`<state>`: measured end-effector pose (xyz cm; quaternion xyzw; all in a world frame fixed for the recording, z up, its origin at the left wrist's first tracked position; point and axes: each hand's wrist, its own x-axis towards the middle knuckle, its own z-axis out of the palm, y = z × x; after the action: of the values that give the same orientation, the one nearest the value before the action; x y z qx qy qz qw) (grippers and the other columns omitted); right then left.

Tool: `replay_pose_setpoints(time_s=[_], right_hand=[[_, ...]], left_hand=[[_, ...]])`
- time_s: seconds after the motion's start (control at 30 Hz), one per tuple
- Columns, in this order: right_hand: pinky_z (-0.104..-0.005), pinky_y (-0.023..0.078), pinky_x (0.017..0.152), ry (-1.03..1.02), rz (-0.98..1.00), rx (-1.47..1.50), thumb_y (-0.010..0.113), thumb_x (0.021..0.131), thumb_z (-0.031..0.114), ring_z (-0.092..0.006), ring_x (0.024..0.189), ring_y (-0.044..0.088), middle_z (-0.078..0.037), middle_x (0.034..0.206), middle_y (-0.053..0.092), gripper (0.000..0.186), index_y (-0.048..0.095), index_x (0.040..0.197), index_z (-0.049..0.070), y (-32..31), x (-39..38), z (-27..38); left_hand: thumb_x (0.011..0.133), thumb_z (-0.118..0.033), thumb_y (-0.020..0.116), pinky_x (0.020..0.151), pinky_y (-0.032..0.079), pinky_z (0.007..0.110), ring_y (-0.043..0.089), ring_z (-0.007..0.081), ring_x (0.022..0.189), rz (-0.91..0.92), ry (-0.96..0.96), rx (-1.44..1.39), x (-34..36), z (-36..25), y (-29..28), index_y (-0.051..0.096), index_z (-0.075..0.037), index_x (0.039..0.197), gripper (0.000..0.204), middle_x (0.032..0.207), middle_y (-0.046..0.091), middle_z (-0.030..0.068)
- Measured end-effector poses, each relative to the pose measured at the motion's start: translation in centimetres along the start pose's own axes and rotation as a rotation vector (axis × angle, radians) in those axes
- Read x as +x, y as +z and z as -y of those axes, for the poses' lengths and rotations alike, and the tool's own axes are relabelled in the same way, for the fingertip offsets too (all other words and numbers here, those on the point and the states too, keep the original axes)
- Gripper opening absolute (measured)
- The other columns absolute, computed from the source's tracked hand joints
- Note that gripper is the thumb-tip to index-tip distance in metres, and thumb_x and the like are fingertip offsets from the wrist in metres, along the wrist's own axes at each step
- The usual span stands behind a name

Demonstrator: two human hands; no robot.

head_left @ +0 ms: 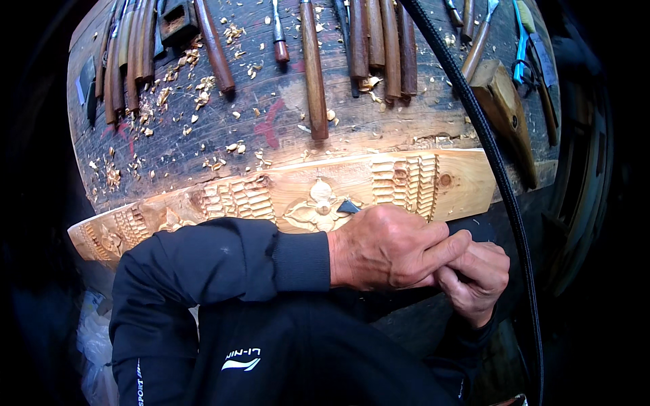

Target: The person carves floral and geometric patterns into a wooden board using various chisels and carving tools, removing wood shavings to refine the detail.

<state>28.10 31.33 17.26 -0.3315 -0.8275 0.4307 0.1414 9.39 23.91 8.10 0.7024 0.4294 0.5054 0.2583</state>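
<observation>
Before me the board (467,177) shows pale honey with a carved flower (321,190) and stacked ridges (238,200), among reddish-brown tool handles (315,74), a grey-brown counter (230,125) streaked red, black sleeves (189,256) and a braided black cable (518,227).

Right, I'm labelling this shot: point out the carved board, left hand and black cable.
Carved board (319,189), head view: a carved petal.
Left hand (387,247), head view: back of the hand.
Black cable (513,210), head view: its middle stretch.
</observation>
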Motion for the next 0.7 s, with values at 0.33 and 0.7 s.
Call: replay_pose_setpoints(time_s=[0.33, 0.7], right_hand=[[-0.0339, 0.049, 0.056, -0.060, 0.057, 0.011, 0.080, 0.070, -0.009, -0.0242, 0.057, 0.069, -0.010, 0.069, 0.068, 0.014, 0.077, 0.083, -0.003, -0.7, 0.4, -1.2], [-0.0337, 0.050, 0.056, -0.079, 0.086, 0.032, 0.078, 0.071, -0.010, -0.0238, 0.058, 0.070, -0.010, 0.069, 0.070, 0.013, 0.078, 0.083, -0.003, -0.9, 0.6, -1.9]], left_hand=[[0.092, -0.032, 0.079, 0.056, 0.058, 0.037, 0.071, 0.0202, 0.068, -0.066, -0.019, 0.030, 0.1, -0.1, 0.1, 0.072, -0.003, 0.137, 0.054, 0.087, 0.063, 0.0039], [0.090, -0.035, 0.079, 0.057, 0.058, 0.036, 0.072, 0.0198, 0.069, -0.053, -0.033, 0.035, 0.0, 0.0, 0.2, 0.069, -0.003, 0.140, 0.060, 0.087, 0.061, 0.0041]])
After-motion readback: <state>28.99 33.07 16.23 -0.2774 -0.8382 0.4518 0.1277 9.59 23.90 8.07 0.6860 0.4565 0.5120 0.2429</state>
